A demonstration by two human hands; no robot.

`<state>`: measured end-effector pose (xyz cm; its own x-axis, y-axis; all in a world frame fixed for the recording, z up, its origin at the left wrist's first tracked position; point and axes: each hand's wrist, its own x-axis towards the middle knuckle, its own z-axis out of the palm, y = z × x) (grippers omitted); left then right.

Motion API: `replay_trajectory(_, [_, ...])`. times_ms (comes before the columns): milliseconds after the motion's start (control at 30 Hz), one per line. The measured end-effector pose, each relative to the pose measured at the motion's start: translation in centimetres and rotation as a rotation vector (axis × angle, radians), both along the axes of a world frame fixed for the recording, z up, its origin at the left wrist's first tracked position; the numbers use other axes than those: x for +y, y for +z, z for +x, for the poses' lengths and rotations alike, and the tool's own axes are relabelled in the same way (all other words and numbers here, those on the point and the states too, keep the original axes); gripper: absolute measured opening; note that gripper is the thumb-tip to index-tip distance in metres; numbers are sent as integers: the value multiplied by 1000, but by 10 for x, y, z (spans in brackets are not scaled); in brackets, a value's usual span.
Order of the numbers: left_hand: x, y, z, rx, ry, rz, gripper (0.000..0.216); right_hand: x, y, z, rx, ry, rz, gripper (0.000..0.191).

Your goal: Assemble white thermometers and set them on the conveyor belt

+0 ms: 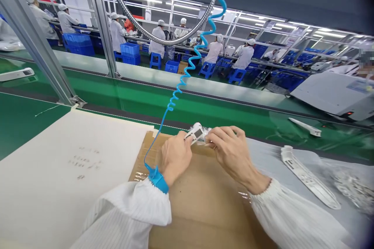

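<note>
My left hand [174,155] and my right hand [230,149] meet over a brown cardboard sheet [201,198]. Both are closed around a small white plastic part [196,132] with a dark window, wrapped in clear film. A blue wrist strap [157,179] sits on my left wrist, and its blue coiled cord [189,66] rises to the frame overhead. Both arms wear white sleeves.
A cream mat [58,171] lies to the left. A long white plastic housing [306,175] lies at right, with clear bags [350,183] beyond it. Behind runs a green conveyor [146,97] carrying white parts [305,126]. A metal post [37,46] stands at left. Other workers sit at far benches.
</note>
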<state>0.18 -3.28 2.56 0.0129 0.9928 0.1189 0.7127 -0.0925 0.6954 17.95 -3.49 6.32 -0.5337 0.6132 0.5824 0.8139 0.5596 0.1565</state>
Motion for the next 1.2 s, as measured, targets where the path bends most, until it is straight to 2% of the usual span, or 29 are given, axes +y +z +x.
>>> replay_trajectory(67, [6,-2,-4,-33,116,-45,31,9,-6,7,82,-69,-99,17])
replay_trajectory(200, [11,-4,-8,-128,158,-49,29,41,-32,38,237,-543,-371,15])
replay_trajectory(233, [11,-4,-8,-147,150,-45,30,47,-39,47,235,-602,-427,16])
replay_trajectory(300, [11,-2,-7,-184,135,-42,30,52,-50,62,228,-626,-475,13])
replay_trajectory(367, [10,0,-7,-227,126,-37,30,46,-55,78,237,-608,-463,12])
replay_trajectory(467, [11,0,-8,-300,126,-41,31,28,-51,112,263,-625,-402,22])
replay_trajectory(533, [12,0,-9,-360,132,-78,35,14,-43,146,252,-738,-373,25])
replay_trajectory(667, [13,-2,-9,-503,114,-157,41,-14,-32,218,161,-1094,-433,21])
replay_trajectory(733, [13,-2,-8,-547,92,-176,40,-26,-33,243,159,-1167,-469,14])
replay_trajectory(867, [10,0,-5,-627,25,-178,29,-39,-34,263,241,-1132,-528,13])
replay_trajectory(1000, [6,4,-2,-851,-88,-211,31,-36,-19,256,395,-1032,-536,24])
replay_trajectory(1067, [5,5,0,-933,-152,-249,32,-29,-9,240,532,-991,-545,18])
replay_trajectory(1133, [5,6,1,-972,-194,-270,32,-21,-1,209,757,-863,-608,8])
replay_trajectory(1167, [4,7,1,-973,-201,-273,33,-17,2,188,891,-754,-659,16])
replay_trajectory(1200, [4,7,1,-963,-203,-274,35,-13,4,164,1133,-584,-711,27])
